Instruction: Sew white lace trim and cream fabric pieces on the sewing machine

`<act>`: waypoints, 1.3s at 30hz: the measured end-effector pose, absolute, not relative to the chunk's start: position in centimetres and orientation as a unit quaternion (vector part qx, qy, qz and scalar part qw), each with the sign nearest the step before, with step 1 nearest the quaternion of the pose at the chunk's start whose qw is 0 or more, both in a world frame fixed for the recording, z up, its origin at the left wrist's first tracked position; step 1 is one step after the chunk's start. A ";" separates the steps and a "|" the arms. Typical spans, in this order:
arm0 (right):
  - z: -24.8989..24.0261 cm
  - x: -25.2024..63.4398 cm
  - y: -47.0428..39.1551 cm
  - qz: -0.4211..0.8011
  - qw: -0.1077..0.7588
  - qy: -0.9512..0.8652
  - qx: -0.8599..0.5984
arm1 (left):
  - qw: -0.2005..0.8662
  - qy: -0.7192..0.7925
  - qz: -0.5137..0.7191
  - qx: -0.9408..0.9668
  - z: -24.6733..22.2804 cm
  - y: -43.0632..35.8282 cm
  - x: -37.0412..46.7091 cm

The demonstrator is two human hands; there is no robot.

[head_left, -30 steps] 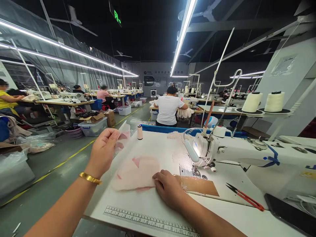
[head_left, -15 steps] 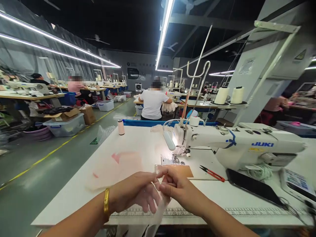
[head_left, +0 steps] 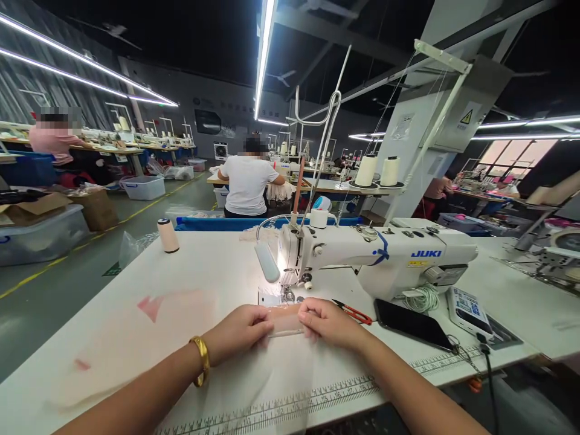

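A narrow strip of sheer pale fabric (head_left: 287,326) is stretched between my two hands, just in front of the sewing machine (head_left: 335,248). My left hand (head_left: 242,329), with a gold bangle at the wrist, pinches the strip's left end. At the other end, my right hand (head_left: 328,323) grips it between thumb and fingers. Behind the strip, a tan piece (head_left: 285,311) lies on the machine bed, partly covered. The lit needle area (head_left: 289,293) is just beyond. To the left, a sheer pale pink fabric piece (head_left: 181,314) lies flat on the white table.
Red-handled thread snips (head_left: 356,312) and a black phone (head_left: 412,323) lie right of my right hand. A peach thread spool (head_left: 168,235) stands at the back left. A printed ruler (head_left: 272,414) runs along the front edge. A person in white (head_left: 247,184) sits ahead.
My hands have moved apart; the strip, earlier bunched and hanging between them, is now stretched sideways. My left hand's fingers have closed on it. The view has turned right.
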State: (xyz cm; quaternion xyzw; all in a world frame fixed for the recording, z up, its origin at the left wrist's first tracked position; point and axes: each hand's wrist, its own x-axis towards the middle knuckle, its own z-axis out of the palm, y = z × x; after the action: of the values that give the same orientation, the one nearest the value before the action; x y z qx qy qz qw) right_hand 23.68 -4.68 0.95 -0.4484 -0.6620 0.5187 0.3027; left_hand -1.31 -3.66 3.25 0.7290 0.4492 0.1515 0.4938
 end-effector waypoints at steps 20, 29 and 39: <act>-2.0 23.6 -3.9 0.445 0.405 -0.663 -0.445 | 0.446 0.471 0.229 0.726 3.0 -3.3 -1.9; -2.1 23.5 -3.9 0.422 0.431 -0.655 -0.455 | 0.478 0.486 0.257 0.685 2.6 -3.2 -1.9; -2.3 23.7 -3.7 0.396 0.446 -0.661 -0.456 | 0.448 0.481 0.267 0.705 2.4 -3.3 -2.2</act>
State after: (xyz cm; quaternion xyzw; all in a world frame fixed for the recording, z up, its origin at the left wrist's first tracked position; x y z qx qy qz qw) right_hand 23.66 -3.69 -2.34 -0.4557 -0.6613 0.3955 0.4456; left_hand -2.23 -3.30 2.37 0.7047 0.4805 0.2674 0.4483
